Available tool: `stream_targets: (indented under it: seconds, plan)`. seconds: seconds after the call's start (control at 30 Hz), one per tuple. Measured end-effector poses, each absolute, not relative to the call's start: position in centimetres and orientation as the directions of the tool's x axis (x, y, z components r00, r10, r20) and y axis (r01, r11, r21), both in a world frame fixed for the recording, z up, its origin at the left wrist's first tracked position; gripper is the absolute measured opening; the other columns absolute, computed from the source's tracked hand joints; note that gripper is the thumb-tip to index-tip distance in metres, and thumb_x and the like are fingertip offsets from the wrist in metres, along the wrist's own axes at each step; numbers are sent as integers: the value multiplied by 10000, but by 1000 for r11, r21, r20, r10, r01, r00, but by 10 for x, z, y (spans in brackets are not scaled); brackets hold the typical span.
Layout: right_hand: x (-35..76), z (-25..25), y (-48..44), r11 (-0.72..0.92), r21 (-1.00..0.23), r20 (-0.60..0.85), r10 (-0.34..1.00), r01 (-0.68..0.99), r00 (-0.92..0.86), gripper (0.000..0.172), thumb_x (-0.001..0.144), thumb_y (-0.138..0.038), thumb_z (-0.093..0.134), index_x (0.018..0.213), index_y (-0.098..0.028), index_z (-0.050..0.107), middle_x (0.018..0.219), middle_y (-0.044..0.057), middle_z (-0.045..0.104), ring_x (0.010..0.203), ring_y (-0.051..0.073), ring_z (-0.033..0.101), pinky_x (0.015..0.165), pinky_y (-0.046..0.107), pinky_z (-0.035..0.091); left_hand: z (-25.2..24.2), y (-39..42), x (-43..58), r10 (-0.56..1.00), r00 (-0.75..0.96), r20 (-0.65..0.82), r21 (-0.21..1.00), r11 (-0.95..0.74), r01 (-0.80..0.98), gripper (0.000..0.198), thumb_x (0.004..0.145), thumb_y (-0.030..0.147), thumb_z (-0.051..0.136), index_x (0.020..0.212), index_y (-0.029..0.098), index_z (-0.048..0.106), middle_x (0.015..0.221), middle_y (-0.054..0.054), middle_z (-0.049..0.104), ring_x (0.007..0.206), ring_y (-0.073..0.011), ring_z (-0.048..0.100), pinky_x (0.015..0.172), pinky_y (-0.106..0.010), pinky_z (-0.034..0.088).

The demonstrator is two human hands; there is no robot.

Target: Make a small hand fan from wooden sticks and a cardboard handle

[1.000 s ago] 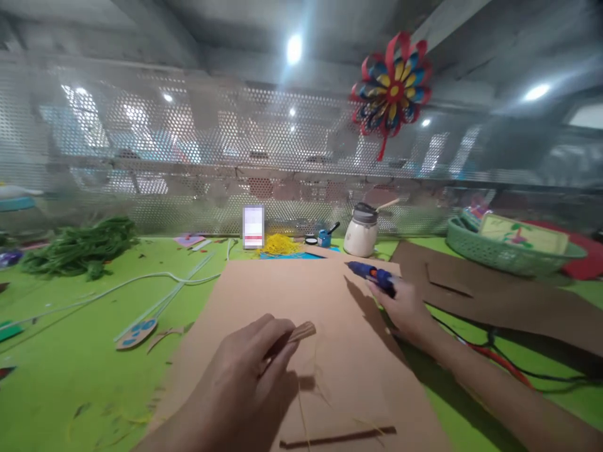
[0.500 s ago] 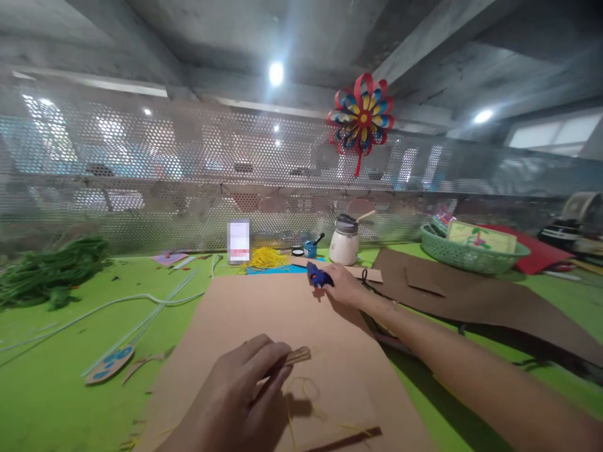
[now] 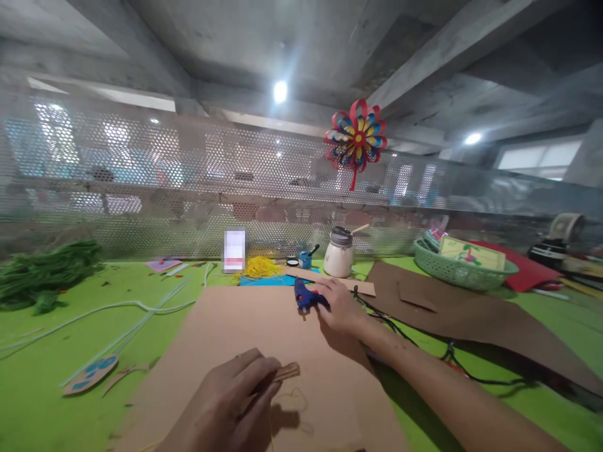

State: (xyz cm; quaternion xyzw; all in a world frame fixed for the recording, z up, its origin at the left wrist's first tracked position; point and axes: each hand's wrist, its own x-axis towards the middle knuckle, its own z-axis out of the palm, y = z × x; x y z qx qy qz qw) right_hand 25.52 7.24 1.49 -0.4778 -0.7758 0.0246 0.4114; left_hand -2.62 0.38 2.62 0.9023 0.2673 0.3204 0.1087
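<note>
My left hand (image 3: 235, 398) is closed, pinching a small brown cardboard strip (image 3: 285, 372) just above a large tan cardboard sheet (image 3: 245, 339) on the green table. A thin yellow thread (image 3: 287, 402) trails under the strip. My right hand (image 3: 340, 307) is stretched forward and closed around a blue glue gun (image 3: 304, 297), held over the far end of the tan sheet with its nozzle pointing down. A black cord (image 3: 424, 348) runs from the gun to the right along the table.
A white jar (image 3: 338, 253), a small blue pot (image 3: 306, 259) and yellow threads (image 3: 257, 269) stand at the back by the perforated metal screen. A green basket (image 3: 459, 270) and dark brown sheets (image 3: 471, 320) lie to the right; green fibres (image 3: 44, 273) and white tubes (image 3: 117, 314) to the left.
My right hand lifted the glue gun from the sheet's right edge and carried it left and forward over the sheet. The left hand kept pinching the strip. The view tilted upward.
</note>
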Motion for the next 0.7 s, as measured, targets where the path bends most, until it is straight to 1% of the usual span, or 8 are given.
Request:
stream_targets:
  seconds: [0.07,0.23,0.33,0.4,0.47,0.53,0.6,0.7]
  plan:
    - [246,23,54,538,-546,614,778,642,-130,232,887,-155,604,1111,-174,661,1258,140,605,1272,319,479,1115,585,320,29,3,-25,560,640,526,389,-828,405,235,1002,257,421,873,211,612,773,-29,622,668,-143,592,591,-228,465]
    - [203,28,-1,447,-854,400,891,264,-214,388,823,-138,550,1199,-219,601,1182,115,683,1111,264,641,850,424,570,42,-8,-24,582,589,561,392,-813,430,159,947,161,496,848,208,612,780,-20,624,678,-138,574,619,-240,455]
    - [178,23,-27,161,-980,193,900,-114,-391,505,736,-134,616,1231,-229,578,1216,109,676,1089,255,660,759,368,586,51,-11,-25,526,584,618,330,-848,415,121,910,125,533,918,209,621,853,-25,643,751,-144,588,673,-253,460]
    - [169,21,-37,-122,-950,50,849,-287,-527,529,688,-146,693,1202,-212,589,1106,106,713,967,243,698,660,312,562,53,-8,-26,463,562,686,282,-880,381,94,919,157,559,962,202,629,823,-18,643,698,-129,579,624,-233,452]
    - [169,24,-43,-287,-924,-85,798,-252,-596,466,700,-247,761,1135,-175,608,887,85,748,720,193,711,527,239,488,50,-1,-29,420,556,717,232,-896,378,109,945,169,545,997,195,638,811,-18,646,670,-119,576,602,-223,447]
    - [177,33,-46,-330,-938,-213,795,-110,-568,416,741,-408,767,1034,-146,632,711,51,727,530,131,643,453,198,406,45,6,-32,422,557,715,214,-891,400,127,963,175,532,1017,192,646,811,-22,645,675,-121,574,607,-227,442]
    - [193,46,-48,-280,-958,-277,836,64,-473,403,757,-494,747,917,-136,659,662,32,699,498,101,590,455,195,388,40,10,-33,443,562,699,223,-881,418,135,970,188,528,1021,192,653,797,-18,634,680,-126,564,615,-235,430]
    - [227,69,-46,-22,-893,-198,917,450,-347,267,819,-408,695,780,-144,695,650,18,670,557,110,570,533,226,417,37,9,-32,506,587,632,283,-856,433,149,980,208,514,1013,197,659,783,-7,618,675,-124,546,623,-241,407]
